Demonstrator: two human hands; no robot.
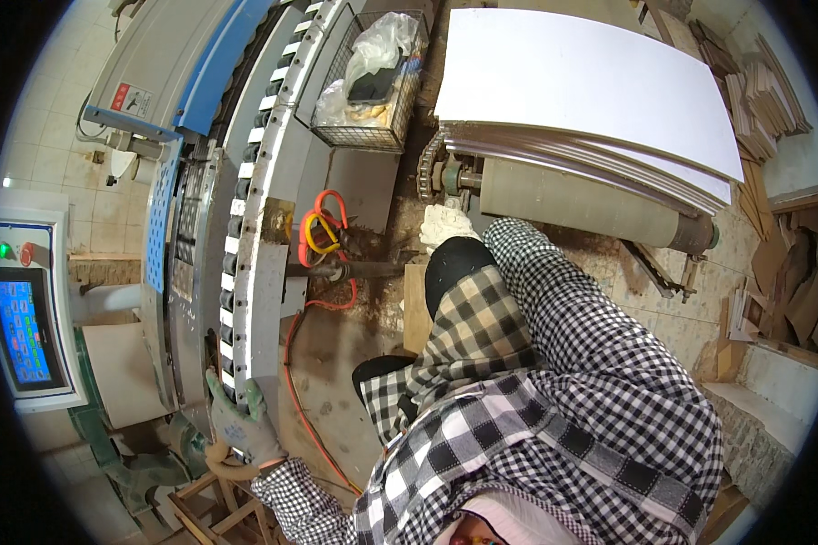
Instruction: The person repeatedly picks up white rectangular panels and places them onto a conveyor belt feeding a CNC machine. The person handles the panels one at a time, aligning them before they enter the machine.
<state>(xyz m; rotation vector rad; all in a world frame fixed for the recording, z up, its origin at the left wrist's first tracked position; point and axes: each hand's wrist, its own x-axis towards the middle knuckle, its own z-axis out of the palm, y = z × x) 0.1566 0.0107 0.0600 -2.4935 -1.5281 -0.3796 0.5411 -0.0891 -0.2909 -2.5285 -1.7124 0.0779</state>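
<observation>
My left hand (248, 432), in a grey glove with green on the fingertips, lies at the near end of the roller track (230, 313) with its fingers spread. It touches the track's end and grips nothing that I can see. My right arm, in a black-and-white checked sleeve (591, 318), reaches forward toward the belt roller (573, 202). The sleeve ends beside a crumpled whitish thing (445, 224). Whether that is a gloved hand or a cloth I cannot tell, and no right fingers can be made out.
White panels (582, 77) lie stacked on the roller stand at right. A wire basket (364, 134) holding plastic bags stands beside the track. Orange-handled scissors (329, 213) and an orange hose (291, 363) are nearby. A control panel (25, 318) stands left; scrap boards (763, 100) lean at far right.
</observation>
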